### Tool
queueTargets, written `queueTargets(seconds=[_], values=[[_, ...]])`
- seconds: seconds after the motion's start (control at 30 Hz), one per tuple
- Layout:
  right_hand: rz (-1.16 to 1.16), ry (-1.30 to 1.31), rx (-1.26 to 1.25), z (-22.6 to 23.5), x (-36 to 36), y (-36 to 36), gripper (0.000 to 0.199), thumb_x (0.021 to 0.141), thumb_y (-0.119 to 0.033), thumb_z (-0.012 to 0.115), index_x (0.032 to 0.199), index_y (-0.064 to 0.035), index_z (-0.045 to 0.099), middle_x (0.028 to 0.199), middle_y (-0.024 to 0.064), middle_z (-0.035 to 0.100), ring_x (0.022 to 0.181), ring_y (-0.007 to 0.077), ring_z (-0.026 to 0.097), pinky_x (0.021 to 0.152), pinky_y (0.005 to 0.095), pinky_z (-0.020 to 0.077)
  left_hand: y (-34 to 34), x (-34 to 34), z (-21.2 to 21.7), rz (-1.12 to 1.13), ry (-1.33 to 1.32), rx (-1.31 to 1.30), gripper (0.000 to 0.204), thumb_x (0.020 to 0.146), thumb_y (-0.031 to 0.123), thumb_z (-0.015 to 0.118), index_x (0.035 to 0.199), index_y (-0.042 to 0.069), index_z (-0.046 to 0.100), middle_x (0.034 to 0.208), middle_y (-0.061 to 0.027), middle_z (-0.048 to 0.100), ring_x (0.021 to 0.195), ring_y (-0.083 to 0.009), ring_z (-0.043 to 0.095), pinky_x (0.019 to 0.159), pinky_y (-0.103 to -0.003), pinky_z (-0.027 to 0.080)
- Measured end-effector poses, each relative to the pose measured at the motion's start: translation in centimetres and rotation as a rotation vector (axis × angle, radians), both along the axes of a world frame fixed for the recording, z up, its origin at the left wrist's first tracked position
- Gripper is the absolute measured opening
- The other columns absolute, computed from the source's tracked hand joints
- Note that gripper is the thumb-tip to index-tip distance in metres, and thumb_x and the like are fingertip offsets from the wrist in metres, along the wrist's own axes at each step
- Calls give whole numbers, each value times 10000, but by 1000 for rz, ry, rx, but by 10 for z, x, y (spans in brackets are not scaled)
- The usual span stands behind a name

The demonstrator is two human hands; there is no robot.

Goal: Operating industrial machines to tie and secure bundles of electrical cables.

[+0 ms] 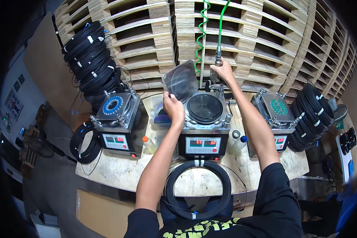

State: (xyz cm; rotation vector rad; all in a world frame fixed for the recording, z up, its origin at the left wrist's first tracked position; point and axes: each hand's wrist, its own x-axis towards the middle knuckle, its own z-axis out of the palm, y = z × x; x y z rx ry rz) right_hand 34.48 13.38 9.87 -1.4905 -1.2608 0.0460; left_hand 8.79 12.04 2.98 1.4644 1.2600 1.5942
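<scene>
- Left hand (173, 108) pinches the raised lid (181, 81), at ten o'clock from the round black pad (204, 107) inside the middle machine (204, 131).
- Right hand (223, 69) is closed around the metal nozzle (218, 59), at twelve o'clock.

Even, bright overhead light, sharp centre; fisheye bends the edges into black corners, glare on the raised lid (181, 80)

Green hose (223, 16) cut off at top edge; display digits (202, 142) too blurred.
</scene>
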Motion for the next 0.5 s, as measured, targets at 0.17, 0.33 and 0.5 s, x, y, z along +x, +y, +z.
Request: queueTargets(seconds=[0.17,0.33,0.5], values=[[108,113,137,14,-26,-64,125,787,-80,638,856,-5,565,684,28,573,618,132,602,589,292,479,-2,16,1,-4,-31,12,211,962,45,473,1127,-56,555,1073,-261,632,1013,-428,593,895,-460,440],[249,467,114,27,-104,-151,183,879,9,529,1062,6,534,937,51,550,782,165,664,696,315,579,-17,13,13,-4,-28,87,299,927,-24,425,1209,-56,522,1120,-289,622,1067,-449,581,932,-467,432],[168,469,153,12,-142,-170,216,840,37,488,1048,2,537,926,56,546,724,143,626,648,267,532,-15,12,9,-77,-18,49,440,835,-65,441,1273,-48,488,1136,-310,621,1078,-467,580,954,-490,433]])
